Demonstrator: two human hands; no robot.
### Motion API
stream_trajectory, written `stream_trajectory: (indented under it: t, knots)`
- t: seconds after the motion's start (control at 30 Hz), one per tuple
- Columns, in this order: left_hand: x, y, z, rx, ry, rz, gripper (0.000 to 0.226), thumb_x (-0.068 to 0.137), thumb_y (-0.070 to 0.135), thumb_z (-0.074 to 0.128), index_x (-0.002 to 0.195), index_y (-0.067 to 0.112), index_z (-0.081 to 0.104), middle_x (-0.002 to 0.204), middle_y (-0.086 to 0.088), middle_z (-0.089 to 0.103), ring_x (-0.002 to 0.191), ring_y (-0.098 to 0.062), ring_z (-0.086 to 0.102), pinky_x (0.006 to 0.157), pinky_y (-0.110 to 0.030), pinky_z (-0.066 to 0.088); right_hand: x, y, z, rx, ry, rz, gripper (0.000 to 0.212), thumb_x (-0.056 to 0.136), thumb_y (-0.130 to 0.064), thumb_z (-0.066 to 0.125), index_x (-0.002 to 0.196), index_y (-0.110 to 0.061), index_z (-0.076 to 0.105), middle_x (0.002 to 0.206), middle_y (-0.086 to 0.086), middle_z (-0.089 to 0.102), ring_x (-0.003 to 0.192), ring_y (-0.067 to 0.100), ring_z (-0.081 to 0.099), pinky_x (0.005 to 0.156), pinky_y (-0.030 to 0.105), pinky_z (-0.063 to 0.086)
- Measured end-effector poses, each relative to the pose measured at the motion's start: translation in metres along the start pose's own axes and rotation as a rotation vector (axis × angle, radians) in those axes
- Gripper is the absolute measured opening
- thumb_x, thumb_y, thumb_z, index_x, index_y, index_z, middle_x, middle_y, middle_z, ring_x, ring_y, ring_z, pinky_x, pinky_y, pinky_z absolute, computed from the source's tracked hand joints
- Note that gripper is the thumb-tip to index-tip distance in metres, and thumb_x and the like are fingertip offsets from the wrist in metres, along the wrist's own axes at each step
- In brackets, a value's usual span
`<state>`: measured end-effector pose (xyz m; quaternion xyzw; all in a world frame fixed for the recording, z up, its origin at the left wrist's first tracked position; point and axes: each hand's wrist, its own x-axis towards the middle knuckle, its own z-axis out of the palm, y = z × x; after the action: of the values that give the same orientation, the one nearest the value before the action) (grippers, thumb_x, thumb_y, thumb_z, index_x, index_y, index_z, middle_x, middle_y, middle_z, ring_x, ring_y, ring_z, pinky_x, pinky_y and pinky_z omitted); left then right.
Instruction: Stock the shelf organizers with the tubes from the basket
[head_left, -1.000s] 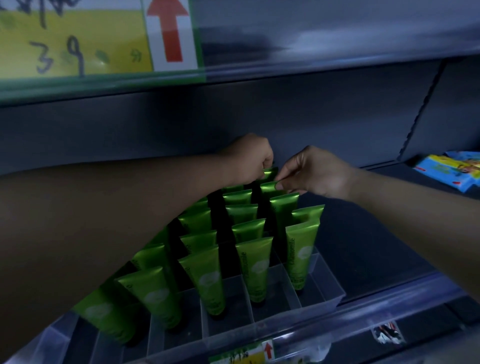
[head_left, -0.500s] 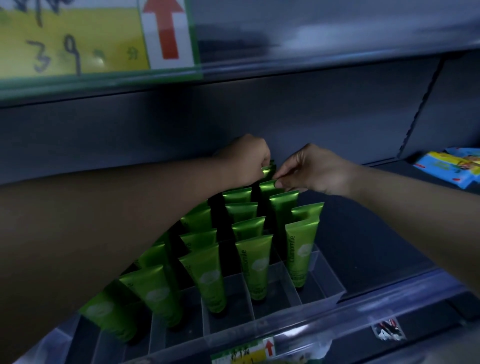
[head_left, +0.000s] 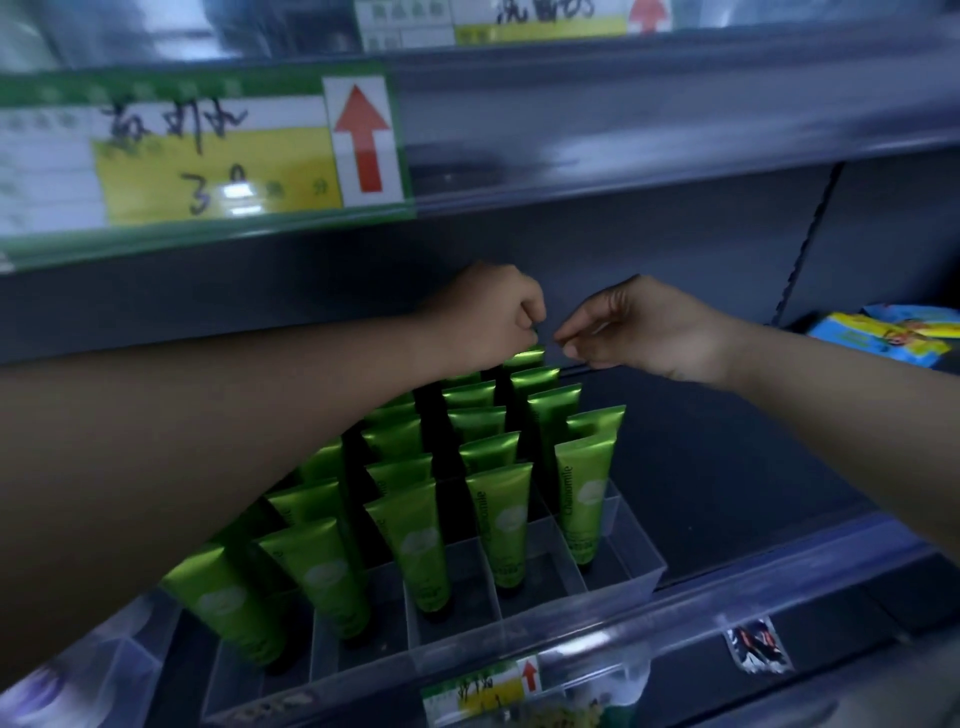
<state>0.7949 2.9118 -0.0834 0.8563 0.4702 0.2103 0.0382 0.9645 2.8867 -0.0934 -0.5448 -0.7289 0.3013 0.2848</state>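
My right hand (head_left: 644, 327) has lifted off the rear tube (head_left: 525, 356) it pinched a second ago, and the view has tipped up to show more of the price tag (head_left: 208, 150). Its thumb and forefinger press together on nothing visible. My left hand (head_left: 488, 317) is curled just above that same tube (whether it grips the crimped top, I cannot tell). Green tubes (head_left: 501, 525) stand upright in rows in the clear organizer (head_left: 631, 569) on the shelf (head_left: 727, 467), well apart from blue-and-yellow packets (head_left: 883, 338).
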Motion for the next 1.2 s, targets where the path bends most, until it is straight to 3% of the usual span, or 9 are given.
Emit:
stream_trajectory:
  t: [0.13, 0.2, 0.4, 0.6, 0.9, 1.2]
  knots:
    - [-0.014, 0.015, 0.0, -0.06, -0.034, 0.033, 0.015, 0.075, 0.013, 0.071, 0.09, 0.012, 0.072, 0.082, -0.003, 0.073, 0.072, -0.008, 0.064, 0.069, -0.02, 0.049, -0.013, 0.003, -0.003, 0.043, -0.02, -0.015, 0.009, 0.082, -0.013, 0.07, 0.086, -0.021, 0.071, 0.078, 0.0, 0.07, 0.077, 0.012, 0.064, 0.083, 0.033, 0.056]
    - [-0.019, 0.021, 0.001, -0.065, -0.055, 0.039, 0.015, 0.075, 0.016, 0.073, 0.089, 0.012, 0.072, 0.082, -0.002, 0.073, 0.073, -0.008, 0.065, 0.07, -0.02, 0.048, -0.02, 0.007, -0.003, 0.049, -0.036, -0.009, 0.009, 0.081, -0.013, 0.07, 0.086, -0.021, 0.072, 0.081, 0.002, 0.071, 0.079, 0.014, 0.065, 0.079, 0.029, 0.057]
    - [-0.026, 0.026, 0.006, -0.012, -0.135, -0.011, 0.02, 0.072, 0.021, 0.077, 0.09, 0.013, 0.073, 0.087, -0.001, 0.073, 0.082, -0.012, 0.066, 0.075, -0.024, 0.051, -0.037, 0.021, 0.001, 0.071, -0.11, 0.029, 0.013, 0.081, -0.014, 0.071, 0.079, -0.027, 0.071, 0.064, -0.012, 0.068, 0.063, -0.003, 0.062, 0.062, 0.013, 0.051]
    - [-0.03, 0.022, 0.014, 0.014, -0.159, -0.062, 0.02, 0.071, 0.013, 0.078, 0.09, 0.011, 0.073, 0.087, -0.003, 0.072, 0.082, -0.016, 0.065, 0.072, -0.022, 0.048, -0.044, 0.031, 0.006, -0.083, -0.096, 0.025, 0.012, 0.081, -0.014, 0.071, 0.082, -0.026, 0.072, 0.074, -0.005, 0.07, 0.065, 0.001, 0.061, 0.068, 0.019, 0.052]
    - [-0.034, 0.021, 0.017, 0.044, -0.129, -0.07, 0.016, 0.077, 0.008, 0.072, 0.092, 0.01, 0.072, 0.093, -0.006, 0.071, 0.088, -0.019, 0.065, 0.079, -0.03, 0.052, -0.039, 0.03, 0.015, 0.029, -0.071, 0.07, 0.011, 0.083, -0.009, 0.068, 0.092, -0.013, 0.073, 0.088, 0.008, 0.073, 0.083, 0.019, 0.07, 0.077, 0.026, 0.058]
    - [-0.035, 0.024, 0.017, 0.066, -0.112, -0.065, 0.017, 0.077, 0.001, 0.064, 0.087, 0.011, 0.072, 0.09, -0.007, 0.07, 0.086, -0.021, 0.065, 0.078, -0.034, 0.053, -0.036, 0.022, 0.02, 0.078, -0.116, 0.071, 0.016, 0.084, -0.006, 0.067, 0.099, -0.005, 0.072, 0.094, 0.008, 0.072, 0.087, 0.019, 0.068, 0.081, 0.031, 0.057]
